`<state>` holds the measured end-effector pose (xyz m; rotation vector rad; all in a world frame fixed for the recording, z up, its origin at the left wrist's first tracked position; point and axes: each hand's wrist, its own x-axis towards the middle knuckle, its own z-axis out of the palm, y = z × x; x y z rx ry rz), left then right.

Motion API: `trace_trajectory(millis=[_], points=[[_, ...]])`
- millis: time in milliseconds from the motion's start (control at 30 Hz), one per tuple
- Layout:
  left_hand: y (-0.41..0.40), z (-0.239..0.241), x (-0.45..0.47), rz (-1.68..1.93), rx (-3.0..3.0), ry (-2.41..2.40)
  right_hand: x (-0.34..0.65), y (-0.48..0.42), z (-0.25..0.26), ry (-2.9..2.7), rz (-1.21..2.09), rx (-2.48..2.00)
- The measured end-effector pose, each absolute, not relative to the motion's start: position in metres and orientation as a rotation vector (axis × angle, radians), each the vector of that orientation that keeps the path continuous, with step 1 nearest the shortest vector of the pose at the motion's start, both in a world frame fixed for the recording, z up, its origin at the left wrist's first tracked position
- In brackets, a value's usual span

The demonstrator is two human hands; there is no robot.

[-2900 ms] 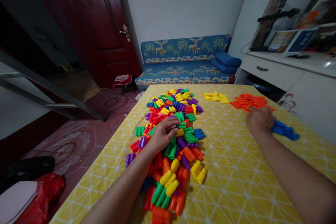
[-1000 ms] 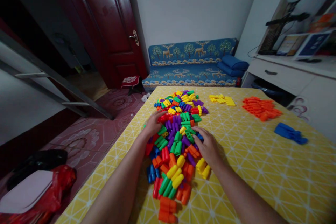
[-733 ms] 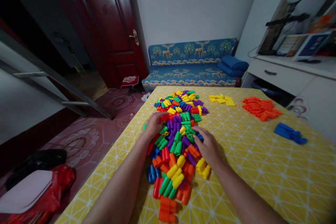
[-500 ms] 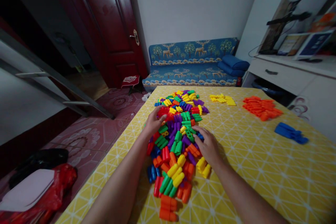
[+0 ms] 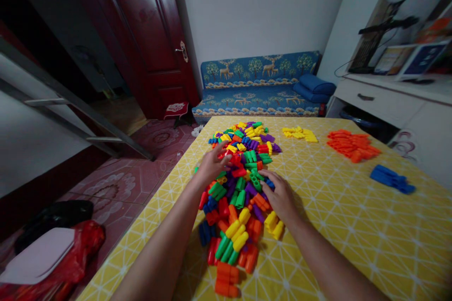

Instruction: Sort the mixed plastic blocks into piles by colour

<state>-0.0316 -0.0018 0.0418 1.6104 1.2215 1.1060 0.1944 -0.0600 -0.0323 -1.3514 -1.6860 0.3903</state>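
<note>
Red blocks (image 5: 236, 161) sit at 3 o'clock off left hand (image 5: 213, 165), nearer than right hand (image 5: 279, 194); both sets of fingers parted.

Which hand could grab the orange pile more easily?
Probably the right hand: it's at the right edge of the mixed pile, nearer the orange pile. The left hand is farther away.

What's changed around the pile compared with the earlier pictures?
The right hand has come from beside the orange group to the right side of the mixed pile. The left hand has shifted leftward on the pile; red pieces near it have moved rightward. Whether it grips any is unclear. The yellow and blue groups look unmoved.
</note>
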Motion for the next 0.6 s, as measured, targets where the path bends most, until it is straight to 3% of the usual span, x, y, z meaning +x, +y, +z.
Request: trace_trajectory(millis=[133, 267, 600], points=[[-0.013, 0.066, -0.043, 0.826, 2.239, 1.352, 0.194, -0.06, -0.033, -1.682, 0.39, -1.344], [-0.027, 0.076, -0.046, 0.392, 2.412, 1.238, 0.193, -0.06, -0.031, -1.678, 0.388, -1.333], [-0.024, 0.046, -0.028, 0.25, 2.522, 1.315, 0.193, -0.058, -0.036, -1.667, 0.379, -1.342]])
